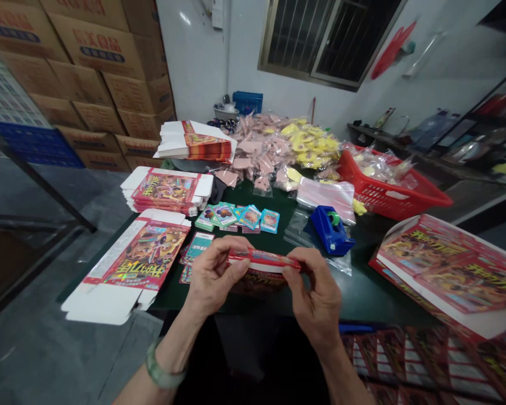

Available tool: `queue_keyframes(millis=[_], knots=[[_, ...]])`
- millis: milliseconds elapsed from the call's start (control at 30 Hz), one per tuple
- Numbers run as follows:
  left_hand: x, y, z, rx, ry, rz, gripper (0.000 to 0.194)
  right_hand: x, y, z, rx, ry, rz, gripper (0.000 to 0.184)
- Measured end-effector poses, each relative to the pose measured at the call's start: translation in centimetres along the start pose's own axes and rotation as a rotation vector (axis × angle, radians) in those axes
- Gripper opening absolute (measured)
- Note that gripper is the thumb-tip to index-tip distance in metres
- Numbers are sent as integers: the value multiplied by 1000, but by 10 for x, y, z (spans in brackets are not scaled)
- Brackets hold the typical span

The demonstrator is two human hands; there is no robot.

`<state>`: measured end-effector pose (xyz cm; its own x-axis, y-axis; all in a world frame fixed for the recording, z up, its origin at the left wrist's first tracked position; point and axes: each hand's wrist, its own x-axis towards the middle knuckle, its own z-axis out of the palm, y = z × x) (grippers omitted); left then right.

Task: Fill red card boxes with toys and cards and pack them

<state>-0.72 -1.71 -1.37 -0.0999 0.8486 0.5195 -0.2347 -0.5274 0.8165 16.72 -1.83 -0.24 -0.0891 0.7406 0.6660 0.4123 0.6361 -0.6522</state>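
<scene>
Between my two hands is a red printed cardboard box point(265, 260), held upright at the table's front edge with a narrow end facing up. My left hand point(215, 275) grips its left corner, thumb on the near side and fingers behind. At the right corner my right hand point(318, 289) pinches it in the same way. The box's lower front lies in shadow. Close beyond my left hand lie picture cards point(200, 246), with more fanned stacks of cards point(225, 215) behind them. A blue tape dispenser point(332, 230) stands beyond my right hand.
Flattened boxes point(147, 256) overhang the table's left edge, with more stacks point(164, 188) behind. Bagged pink and yellow pieces point(265, 149) pile up at the back. A red basket point(392, 194) and a large red display box point(442, 270) stand right. Clear bags point(326, 197) lie near the dispenser.
</scene>
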Motion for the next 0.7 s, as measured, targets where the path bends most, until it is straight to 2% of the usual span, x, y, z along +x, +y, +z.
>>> queue_keyframes(millis=[133, 267, 467, 567, 700], knots=[[5, 1, -4, -3, -32, -61, 3, 1, -12, 0, -63, 10, -46, 13], [8, 3, -8, -33, -83, -90, 5, -3, -15, 1, -99, 53, -63, 18], [1, -5, -10, -22, -126, 51, 10, -20, 4, 11, -165, 144, -240, 28], [-3, -9, -10, 20, -160, 140, 26, -27, 11, 22, -150, 221, -261, 30], [-5, -13, -9, 232, -173, 179, 45, -34, 14, 42, -113, 313, -234, 35]])
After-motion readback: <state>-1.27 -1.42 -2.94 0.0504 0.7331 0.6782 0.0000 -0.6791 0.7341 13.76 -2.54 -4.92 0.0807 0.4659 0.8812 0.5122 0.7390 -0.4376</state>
